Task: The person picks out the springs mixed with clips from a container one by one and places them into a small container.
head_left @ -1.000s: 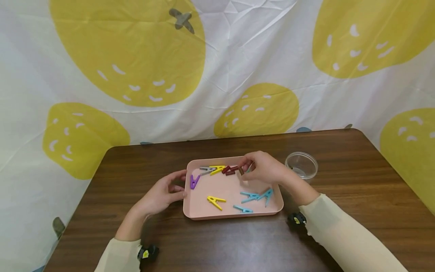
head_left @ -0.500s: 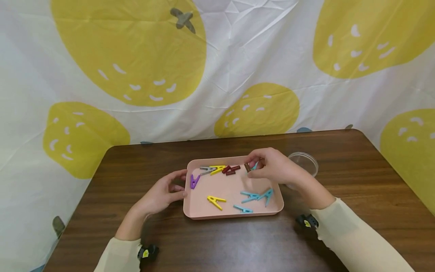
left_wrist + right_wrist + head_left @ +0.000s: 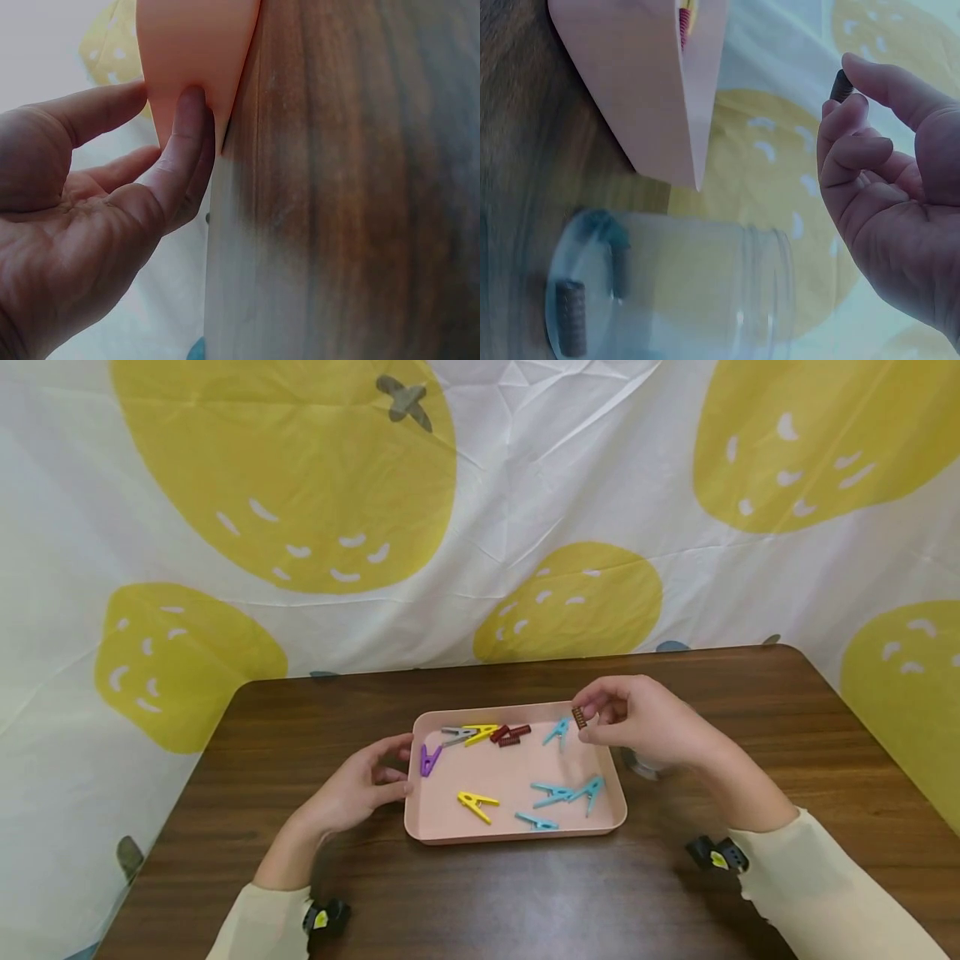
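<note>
Between thumb and fingertips, my right hand (image 3: pixel 660 718) pinches a small brown coil spring (image 3: pixel 578 718), just over the pink tray's right back corner. In the right wrist view the spring (image 3: pixel 842 86) is dark and ribbed, apart from the tray and jar. A clear round jar (image 3: pixel 705 285) stands beside the tray with dark ribbed springs (image 3: pixel 572 319) at its bottom. My left hand (image 3: pixel 363 789) rests its fingertips against the tray's left outer wall (image 3: pixel 196 45). Inside the pink tray (image 3: pixel 495 785), several dark red springs (image 3: pixel 510 735) lie near the back edge.
Several clothespins lie in the tray: blue ones (image 3: pixel 551 794) at the right, a blue one (image 3: pixel 557 732) at the back, yellow (image 3: pixel 476 807), purple (image 3: pixel 430 761) and grey (image 3: pixel 456 737) ones. The brown wooden table (image 3: pixel 517 893) meets a lemon-print cloth (image 3: pixel 337 635) behind it.
My right hand has moved right with the spring, from over the tray's back to its right edge, overlapping the jar in the head view. The left hand has stayed put.
</note>
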`<action>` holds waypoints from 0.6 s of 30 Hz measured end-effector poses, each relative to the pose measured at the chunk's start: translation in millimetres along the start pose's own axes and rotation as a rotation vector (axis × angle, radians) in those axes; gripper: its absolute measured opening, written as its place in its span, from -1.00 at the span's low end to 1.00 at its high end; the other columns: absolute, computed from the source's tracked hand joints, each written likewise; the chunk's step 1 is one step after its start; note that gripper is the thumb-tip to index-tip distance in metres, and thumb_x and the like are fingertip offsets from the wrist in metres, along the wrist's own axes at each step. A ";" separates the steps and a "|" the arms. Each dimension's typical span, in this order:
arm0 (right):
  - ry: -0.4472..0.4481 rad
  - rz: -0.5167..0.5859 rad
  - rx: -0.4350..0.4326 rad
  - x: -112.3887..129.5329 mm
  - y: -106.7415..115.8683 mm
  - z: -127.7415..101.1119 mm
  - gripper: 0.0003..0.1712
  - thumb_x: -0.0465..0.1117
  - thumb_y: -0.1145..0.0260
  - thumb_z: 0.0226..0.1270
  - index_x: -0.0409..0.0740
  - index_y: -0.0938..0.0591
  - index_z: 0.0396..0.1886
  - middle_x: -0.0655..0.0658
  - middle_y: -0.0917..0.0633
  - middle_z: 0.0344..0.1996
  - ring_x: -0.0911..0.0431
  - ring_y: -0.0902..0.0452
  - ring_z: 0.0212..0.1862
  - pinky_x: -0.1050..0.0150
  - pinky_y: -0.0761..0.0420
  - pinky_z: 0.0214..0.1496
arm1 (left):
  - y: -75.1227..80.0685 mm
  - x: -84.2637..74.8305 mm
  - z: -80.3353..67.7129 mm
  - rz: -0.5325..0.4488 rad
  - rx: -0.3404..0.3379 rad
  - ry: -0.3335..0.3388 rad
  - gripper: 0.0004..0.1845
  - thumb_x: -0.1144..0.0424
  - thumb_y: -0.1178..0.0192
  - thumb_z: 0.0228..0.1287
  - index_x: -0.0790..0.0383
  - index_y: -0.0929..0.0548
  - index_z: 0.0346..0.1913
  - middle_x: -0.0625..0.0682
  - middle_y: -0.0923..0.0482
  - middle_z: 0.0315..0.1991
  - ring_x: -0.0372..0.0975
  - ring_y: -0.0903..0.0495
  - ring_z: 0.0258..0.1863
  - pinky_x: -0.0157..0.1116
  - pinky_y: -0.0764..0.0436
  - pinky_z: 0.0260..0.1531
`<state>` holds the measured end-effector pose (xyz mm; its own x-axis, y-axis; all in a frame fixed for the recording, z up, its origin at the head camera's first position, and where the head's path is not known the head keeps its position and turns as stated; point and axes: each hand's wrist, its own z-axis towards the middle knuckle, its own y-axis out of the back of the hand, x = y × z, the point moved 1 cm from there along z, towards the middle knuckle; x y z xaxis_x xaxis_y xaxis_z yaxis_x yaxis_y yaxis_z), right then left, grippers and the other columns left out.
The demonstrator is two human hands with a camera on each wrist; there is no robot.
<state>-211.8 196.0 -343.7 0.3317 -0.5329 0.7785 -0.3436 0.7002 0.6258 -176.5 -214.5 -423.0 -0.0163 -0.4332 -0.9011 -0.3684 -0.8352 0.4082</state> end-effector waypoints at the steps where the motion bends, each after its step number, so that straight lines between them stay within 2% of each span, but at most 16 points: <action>1: -0.004 -0.005 -0.006 0.3 2.3 -1.8 -0.66 -0.26 -0.59 0.31 -0.16 -0.74 0.04 -0.09 -0.71 -0.23 0.02 -0.65 -0.21 0.28 -0.64 -0.18 | 0.1 0.1 0.0 0.002 -0.001 0.000 -0.24 0.48 -0.35 0.41 0.34 -0.30 0.60 0.27 -0.46 0.33 -0.04 -0.69 0.02 -0.27 -0.71 -0.02; 5: -0.010 -0.020 -0.033 0.6 12.2 -9.6 -0.66 -0.32 -0.56 0.31 -0.16 -0.74 0.06 -0.10 -0.72 -0.22 0.01 -0.66 -0.20 0.28 -0.65 -0.17 | 0.1 -0.2 -0.1 0.005 -0.001 -0.002 -0.24 0.48 -0.35 0.41 0.34 -0.29 0.60 0.27 -0.46 0.32 -0.04 -0.69 0.02 -0.27 -0.71 -0.01; 12: -0.024 -0.032 -0.086 -1.8 31.1 -24.8 -0.60 -0.20 -0.61 0.30 -0.17 -0.73 0.08 -0.09 -0.74 -0.18 0.06 -0.67 -0.20 0.32 -0.64 -0.17 | 0.2 -1.5 -0.6 0.003 0.001 -0.006 -0.24 0.49 -0.36 0.40 0.35 -0.29 0.59 0.27 -0.46 0.31 -0.03 -0.69 0.03 -0.28 -0.71 -0.01; 18: -0.040 -0.032 -0.113 -9.4 43.7 -34.8 -0.59 -0.19 -0.61 0.30 -0.19 -0.72 0.09 -0.12 -0.75 -0.15 0.09 -0.67 -0.21 0.33 -0.65 -0.23 | 0.7 -1.2 -0.8 0.004 0.003 -0.003 -0.24 0.47 -0.36 0.41 0.34 -0.29 0.60 0.27 -0.47 0.31 -0.04 -0.69 0.04 -0.27 -0.71 0.01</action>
<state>-199.3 248.1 -325.4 0.3054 -0.5727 0.7608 -0.2311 0.7305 0.6427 -176.0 -214.9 -421.5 -0.0202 -0.4359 -0.8998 -0.3707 -0.8325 0.4117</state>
